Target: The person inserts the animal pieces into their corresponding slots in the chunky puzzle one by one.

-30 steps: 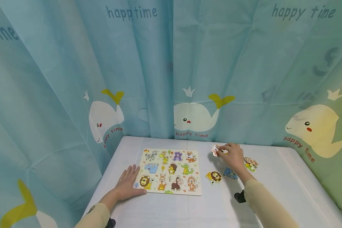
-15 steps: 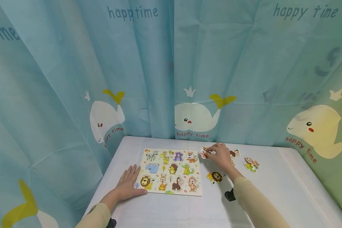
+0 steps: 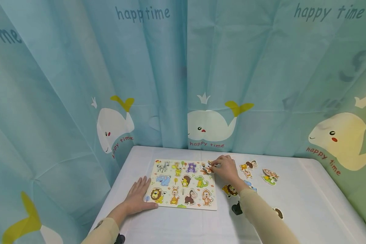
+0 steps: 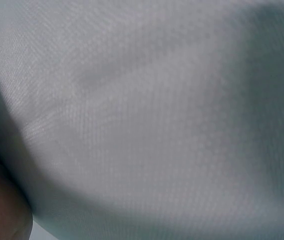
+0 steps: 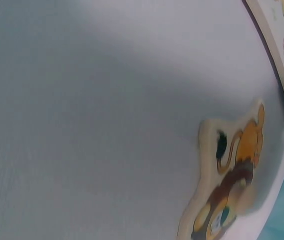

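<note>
From my end of the feed the right grip [image 3: 227, 168] is nearly closed, fingertips pinching a small animal piece [image 3: 205, 167] at its right side, while the left grip [image 3: 137, 198] lies spread with its fingers and thumb touching the left side and near-left corner of the puzzle board [image 3: 168, 200]. The piece is at the board's far right corner, over the tiger picture, but it's too small and covered for me to call its facing or long axis; the board itself runs long side to side, animals upright. Colour-wise, the piece is white-edged with orange and dark patches, and the board is cream with 11 animals in 3 rows.
</note>
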Motion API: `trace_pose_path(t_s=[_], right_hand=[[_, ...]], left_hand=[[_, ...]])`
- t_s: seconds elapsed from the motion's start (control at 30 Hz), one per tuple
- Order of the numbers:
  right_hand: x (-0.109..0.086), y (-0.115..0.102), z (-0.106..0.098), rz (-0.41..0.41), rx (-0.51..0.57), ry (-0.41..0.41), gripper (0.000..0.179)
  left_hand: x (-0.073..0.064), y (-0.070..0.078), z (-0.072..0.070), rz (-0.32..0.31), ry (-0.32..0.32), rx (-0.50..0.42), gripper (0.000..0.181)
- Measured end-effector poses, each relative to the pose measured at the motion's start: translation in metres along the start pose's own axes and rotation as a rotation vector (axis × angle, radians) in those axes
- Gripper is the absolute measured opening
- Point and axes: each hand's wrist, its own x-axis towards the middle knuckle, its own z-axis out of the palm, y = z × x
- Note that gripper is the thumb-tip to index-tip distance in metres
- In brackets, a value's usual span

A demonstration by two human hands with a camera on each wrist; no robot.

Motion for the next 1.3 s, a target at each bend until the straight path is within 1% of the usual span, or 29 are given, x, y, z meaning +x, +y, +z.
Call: trace_pose_path(t_s=[0.2,0.37,0.63,0.8,1.03,1.2,1.3], right_hand=[[0.003,-0.006,0.007,0.002,-0.028,-0.013,0.01],[0.004,-0.008,0.012,0.014,-0.028,-0.024,0.011],[0.006,-0.01,0.018,-0.005,-0.043,-0.012,0.009],[0.007,-0.01,0.021,-0.005,-0.045,-0.009,0.009],[0.007,-0.01,0.021,0.009,-0.039,-0.031,0.01],[0.009,-0.01,0.022,0.016,-0.039,-0.043,0.01],[0.01,-0.009,0.022,0.017,-0.04,-0.048,0.01]], left_hand=[[0.001,-0.001,0.001,0.003,0.001,-0.003,0.125],[0.001,-0.002,0.001,0.002,0.005,0.007,0.125],[0.001,-0.001,0.001,0.001,0.001,0.005,0.125],[0.0,-0.001,0.001,0.003,0.004,-0.001,0.125],[0.001,-0.001,0.001,0.006,0.005,0.005,0.124],[0.001,-0.002,0.003,0.022,0.025,-0.016,0.124],[0.001,-0.003,0.004,0.018,0.021,-0.015,0.124]])
